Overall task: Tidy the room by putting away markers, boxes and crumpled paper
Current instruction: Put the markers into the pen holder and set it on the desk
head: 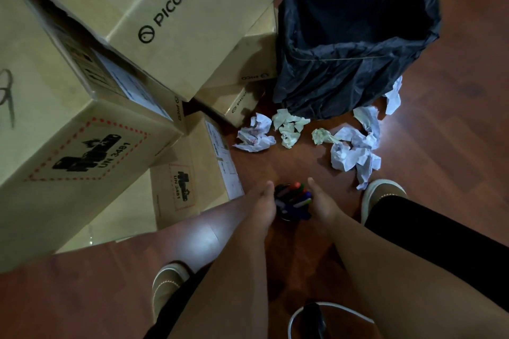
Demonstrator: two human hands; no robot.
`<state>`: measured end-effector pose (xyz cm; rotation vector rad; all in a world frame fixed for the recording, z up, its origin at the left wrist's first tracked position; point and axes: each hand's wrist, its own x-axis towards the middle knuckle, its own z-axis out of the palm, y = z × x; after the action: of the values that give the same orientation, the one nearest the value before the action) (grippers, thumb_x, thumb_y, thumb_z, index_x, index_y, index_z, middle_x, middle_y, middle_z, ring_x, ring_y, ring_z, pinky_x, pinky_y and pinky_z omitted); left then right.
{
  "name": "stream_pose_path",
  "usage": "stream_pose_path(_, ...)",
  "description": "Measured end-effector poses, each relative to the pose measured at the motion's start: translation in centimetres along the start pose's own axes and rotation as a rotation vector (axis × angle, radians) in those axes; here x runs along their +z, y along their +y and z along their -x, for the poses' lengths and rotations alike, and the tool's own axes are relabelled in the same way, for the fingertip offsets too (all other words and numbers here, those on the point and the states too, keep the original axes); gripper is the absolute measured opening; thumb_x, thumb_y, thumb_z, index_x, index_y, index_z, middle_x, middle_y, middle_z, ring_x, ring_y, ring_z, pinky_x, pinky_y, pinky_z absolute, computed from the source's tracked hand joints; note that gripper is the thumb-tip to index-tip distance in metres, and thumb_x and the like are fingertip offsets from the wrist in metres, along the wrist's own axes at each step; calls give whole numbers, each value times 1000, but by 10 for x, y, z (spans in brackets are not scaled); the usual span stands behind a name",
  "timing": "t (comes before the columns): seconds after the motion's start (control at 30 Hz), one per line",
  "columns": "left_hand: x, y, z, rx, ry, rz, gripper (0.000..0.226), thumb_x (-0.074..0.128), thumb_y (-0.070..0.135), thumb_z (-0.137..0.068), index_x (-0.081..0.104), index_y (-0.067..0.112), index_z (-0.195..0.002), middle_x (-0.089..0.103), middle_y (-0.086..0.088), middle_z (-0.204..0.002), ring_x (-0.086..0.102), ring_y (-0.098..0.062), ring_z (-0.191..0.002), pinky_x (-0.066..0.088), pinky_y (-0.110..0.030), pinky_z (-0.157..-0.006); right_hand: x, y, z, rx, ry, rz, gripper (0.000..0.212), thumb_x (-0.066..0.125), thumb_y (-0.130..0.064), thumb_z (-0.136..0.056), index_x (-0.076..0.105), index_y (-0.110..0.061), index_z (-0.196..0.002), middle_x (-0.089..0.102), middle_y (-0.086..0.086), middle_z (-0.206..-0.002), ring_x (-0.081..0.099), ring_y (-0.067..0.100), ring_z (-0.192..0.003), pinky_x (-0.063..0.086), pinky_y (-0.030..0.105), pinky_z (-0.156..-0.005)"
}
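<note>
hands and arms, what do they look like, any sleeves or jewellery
Both forearms are bare, with no sleeves in view. The left hand and right hand show no gloves, rings, watch or bracelets that I can see. Most of the fingers are hidden.

Stacked boxes [170, 44] wall the left; crumpled paper [352, 146] litters floor before the bin [358, 36].

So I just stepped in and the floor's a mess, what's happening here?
A person is tidying up. Their left hand and right hand are cupped around a dark holder of coloured markers held low over the wooden floor. Crumpled paper still lies scattered in front of the black-lined bin, not yet inside it. Cardboard PICO boxes are stacked to the left.
</note>
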<state>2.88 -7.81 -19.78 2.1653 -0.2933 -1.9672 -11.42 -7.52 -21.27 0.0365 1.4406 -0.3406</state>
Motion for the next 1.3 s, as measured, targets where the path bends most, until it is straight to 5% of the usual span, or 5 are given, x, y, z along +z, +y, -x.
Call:
stream_pose_path(0.43,-53,40,138,247,-55,137,28,47,23,-101,66,10,-117,63,-7,-105,61,-17,-88,51,-24,-66,34,-38,118,-343,160,-138,41,45,-52,-96,56,-13,-102,63,6,-95,59,23,-79,45,32,-60)
stream_pose_path(0.63,-88,59,235,657,-142,85,54,49,-14,-85,68,29,-113,71,-3,-110,64,-17,-98,48,-26,-80,75,-67,220,-599,-2,-255,25,52,-31,-95,62,-14,-79,61,-4,-56,47,7,-40,40,21,-43)
stream_pose_path(1.0,-178,98,402,1152,-37,77,62,82,7,-75,50,27,-125,64,17,-122,63,-3,-111,55,-26,-84,162,-90,414,-899,-472,-131,35,38,5,-86,69,3,-102,69,11,-80,58,8,-55,50,17,-47)
stream_pose_path(1.17,-221,109,458,1293,-61,226,64,84,16,-70,49,14,-124,66,-2,-130,65,-21,-115,54,-37,-91,196,-84,469,-1185,-545,250,45,51,3,-86,79,-32,-95,75,-6,-107,62,12,-97,44,26,-79)
stream_pose_path(1.3,-260,119,488,1384,-8,180,76,91,36,-61,51,19,-124,67,-1,-127,64,-23,-117,49,-46,-98,233,-82,497,-1319,-623,306,35,66,-10,-88,74,-41,-103,73,-13,-110,66,-1,-99,51,13,-71)
